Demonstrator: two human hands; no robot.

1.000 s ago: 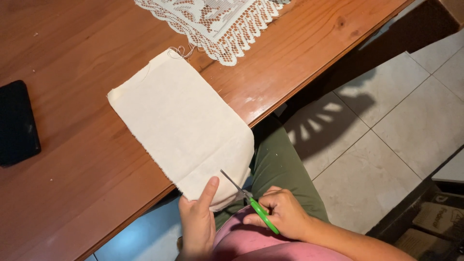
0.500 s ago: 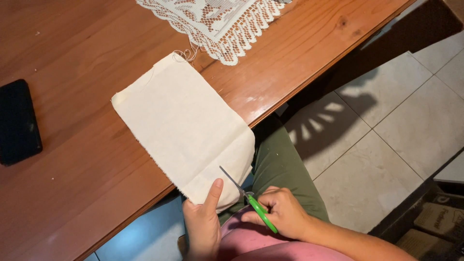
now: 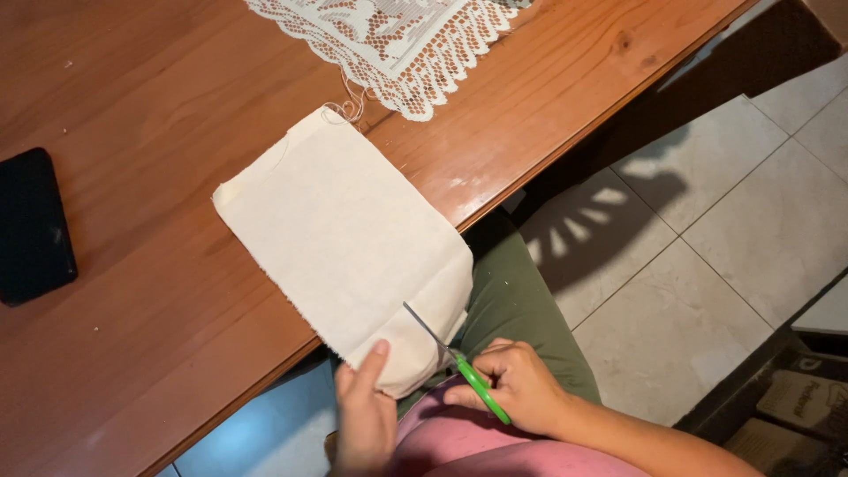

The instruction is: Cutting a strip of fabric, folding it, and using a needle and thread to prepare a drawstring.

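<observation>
Your left hand (image 3: 364,415) pinched the cream cloth (image 3: 344,243) overhanging the tabletop (image 3: 132,106) edge; right hand (image 3: 517,384) clamped green-handled scissors (image 3: 459,364), blades in the cloth.

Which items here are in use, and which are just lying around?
In use: cream rectangular cloth piece, green-handled scissors, left hand holding the cloth, right hand on the scissors.
Lying about: black flat phone, white lace runner on brown wooden table.

cream cloth (image 3: 344,243) overhangs table edge; green-handled scissors (image 3: 459,362) across its corner.
</observation>
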